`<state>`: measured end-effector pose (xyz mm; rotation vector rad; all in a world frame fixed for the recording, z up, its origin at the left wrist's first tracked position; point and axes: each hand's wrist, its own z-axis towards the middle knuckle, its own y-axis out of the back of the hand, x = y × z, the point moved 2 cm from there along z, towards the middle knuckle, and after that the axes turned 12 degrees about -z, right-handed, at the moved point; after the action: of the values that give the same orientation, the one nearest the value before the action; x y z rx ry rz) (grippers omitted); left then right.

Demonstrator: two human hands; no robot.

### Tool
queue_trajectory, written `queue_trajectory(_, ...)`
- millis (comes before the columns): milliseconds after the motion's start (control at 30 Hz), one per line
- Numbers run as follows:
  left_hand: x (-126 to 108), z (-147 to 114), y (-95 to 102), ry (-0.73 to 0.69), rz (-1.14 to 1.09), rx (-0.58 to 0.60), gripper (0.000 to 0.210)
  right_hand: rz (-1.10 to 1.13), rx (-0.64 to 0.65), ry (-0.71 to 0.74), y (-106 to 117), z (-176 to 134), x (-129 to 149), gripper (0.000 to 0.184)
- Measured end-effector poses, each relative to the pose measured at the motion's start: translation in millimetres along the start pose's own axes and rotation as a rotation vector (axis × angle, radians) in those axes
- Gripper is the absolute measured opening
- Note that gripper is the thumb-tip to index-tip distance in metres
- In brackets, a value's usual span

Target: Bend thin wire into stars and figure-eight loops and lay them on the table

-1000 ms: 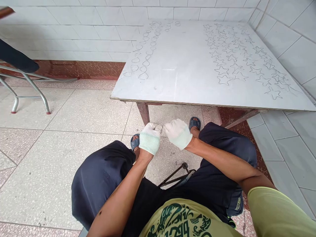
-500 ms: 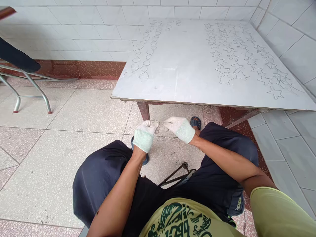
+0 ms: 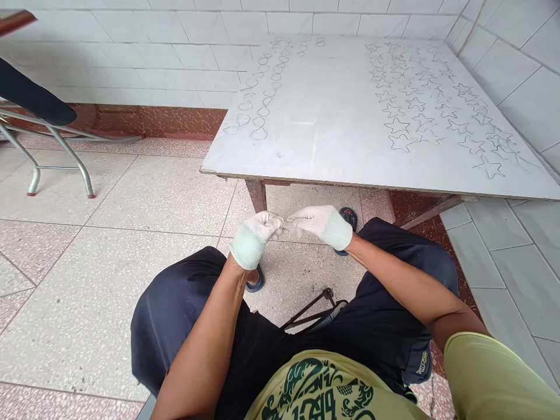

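Note:
In white knit gloves with pale green cuffs, my two hands meet in front of the table edge, above the floor. A thin bent wire [image 3: 286, 221] shows between the fingertips; most of it is hidden by the gloves. My left hand [image 3: 259, 231] is closed on the wire with thumb and fingers pinched. From the other side my right hand [image 3: 315, 222] pinches the same wire, its fingertips almost touching the left ones.
A white-topped table [image 3: 336, 116] stands ahead, with looped wire shapes [image 3: 259, 122] on its left and several wire stars [image 3: 400, 142] on its right. Another person's leg [image 3: 35, 96] and a metal-legged stool [image 3: 61, 166] are at left. Tiled walls border the table.
The hands have come closer together, and the wire between the fingertips shows more plainly. My left wrist has swung slightly left. The view has shifted a little.

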<state>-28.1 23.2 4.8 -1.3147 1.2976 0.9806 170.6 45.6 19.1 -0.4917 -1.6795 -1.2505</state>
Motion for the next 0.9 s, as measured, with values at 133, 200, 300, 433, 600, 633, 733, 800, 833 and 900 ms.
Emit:
queue_trajectory(133, -9, -7, 0.8, -0.069, 0.035, -0.135, 0.035, 0.045, 0.044, -0.043, 3, 2, 4, 0.021)
queue_trajectory(200, -11, -9, 1.3, -0.077, 0.039, -0.154, 0.035, 0.064, 0.029, -0.036, 3, 3, 2, 0.018)
queue_trajectory(300, -8, -10, 2.3, -0.106, 0.013, -0.149, 0.039, 0.119, -0.021, -0.04, 0, 2, -1, 0.024)
queue_trajectory(433, 1, -9, 1.6, -0.134, -0.126, -0.135, 0.056, 0.193, -0.055, -0.064, -5, 1, 0, 0.029)
queue_trajectory(600, 5, -10, -4.2, -0.123, -0.185, -0.12, 0.058, 0.187, -0.098, -0.059, -6, -2, 3, 0.024)
queue_trajectory(633, 4, -10, -5.3, -0.124, -0.18, -0.125, 0.057, 0.17, -0.118, -0.052, -6, -3, 3, 0.023)
queue_trajectory(733, 3, -9, -7.8, -0.103, -0.121, -0.155, 0.049, 0.09, -0.16, -0.048, -8, -5, 3, 0.022)
queue_trajectory(800, 4, -7, -8.9, -0.091, -0.109, -0.177, 0.041, 0.032, -0.161, -0.055, -11, -5, 2, 0.022)
queue_trajectory(833, 5, -6, -9.2, -0.093, -0.126, -0.188, 0.038, 0.009, -0.156, -0.054, -12, -5, 2, 0.022)
queue_trajectory(900, 8, -5, -8.8, -0.106, -0.185, -0.209, 0.034, -0.024, -0.148, -0.044, -16, -4, 2, 0.022)
